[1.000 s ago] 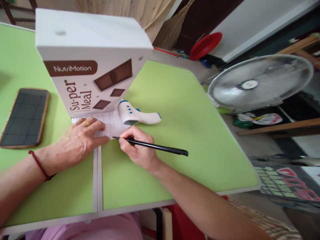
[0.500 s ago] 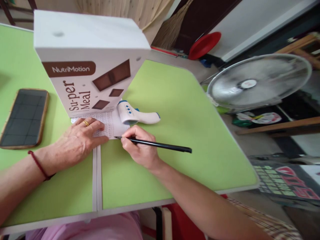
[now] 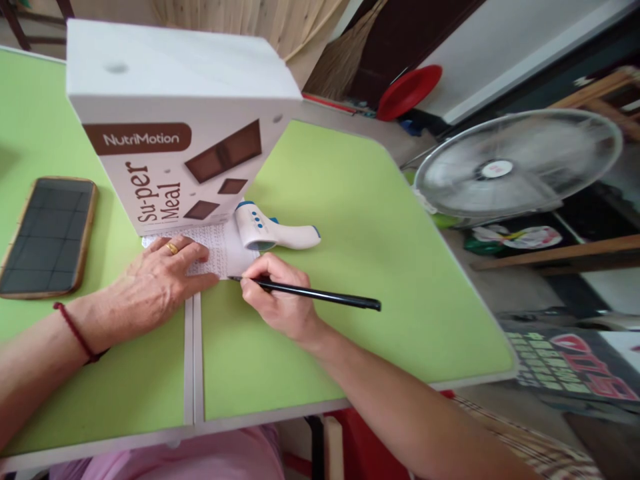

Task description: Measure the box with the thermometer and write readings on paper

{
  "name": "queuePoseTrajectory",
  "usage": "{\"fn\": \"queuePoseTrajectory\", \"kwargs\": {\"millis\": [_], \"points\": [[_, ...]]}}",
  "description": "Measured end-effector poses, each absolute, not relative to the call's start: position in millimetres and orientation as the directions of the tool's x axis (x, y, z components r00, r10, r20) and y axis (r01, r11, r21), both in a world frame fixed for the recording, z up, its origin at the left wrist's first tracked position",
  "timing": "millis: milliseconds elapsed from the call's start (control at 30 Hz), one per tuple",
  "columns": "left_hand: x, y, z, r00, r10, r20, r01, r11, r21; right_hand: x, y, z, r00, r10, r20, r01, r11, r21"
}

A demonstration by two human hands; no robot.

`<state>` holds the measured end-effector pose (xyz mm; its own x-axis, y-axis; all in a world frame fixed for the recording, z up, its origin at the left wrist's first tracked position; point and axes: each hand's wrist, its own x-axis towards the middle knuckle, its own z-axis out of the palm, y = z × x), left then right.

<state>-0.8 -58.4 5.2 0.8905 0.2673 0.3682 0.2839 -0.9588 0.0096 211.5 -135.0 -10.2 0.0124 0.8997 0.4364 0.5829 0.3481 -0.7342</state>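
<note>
the right hand (image 3: 280, 300) grips a black pen (image 3: 310, 293), its tip touching the near edge of a paper (image 3: 223, 247) on the green table (image 3: 360, 220). the left hand (image 3: 155, 280) lies flat on the paper, fingers spread, grasping nothing. a box (image 3: 175, 127) stands just behind, a thermometer (image 3: 273, 230) beside it, a phone (image 3: 50, 233) to the left.

"NutriMotion" and "Su-per Meal" on the white box (image 3: 170, 133)

Left hand (image 3: 160, 280) lies palm down, fingers (image 3: 193, 257) spread flat, forearm reaching in from the tabletop's near left edge. Right hand (image 3: 280, 300) is curled in a writing grip, forearm angling in from the near right edge.
</note>
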Motion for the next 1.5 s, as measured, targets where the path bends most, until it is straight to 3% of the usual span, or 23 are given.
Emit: {"fn": "queuePoseTrajectory", "kwargs": {"millis": [300,867,1500], "points": [[-0.8,-57.6,5.0,0.896,0.269,0.354,0.285,-0.958,0.007,211.5,-135.3,-12.1,0.066,0.899,0.433,0.533,0.335,-0.777],[-1.4,-57.4,7.4,0.911,0.278,0.303,0.304,-0.952,-0.042,210.8,-134.7,-12.9,0.028,0.899,0.438,0.572,0.345,-0.744],[-2.0,-56.5,6.0,0.897,0.257,0.36,0.274,-0.962,0.004,209.8,-136.5,-10.8,0.038,0.904,0.425,0.549,0.337,-0.765]]}}
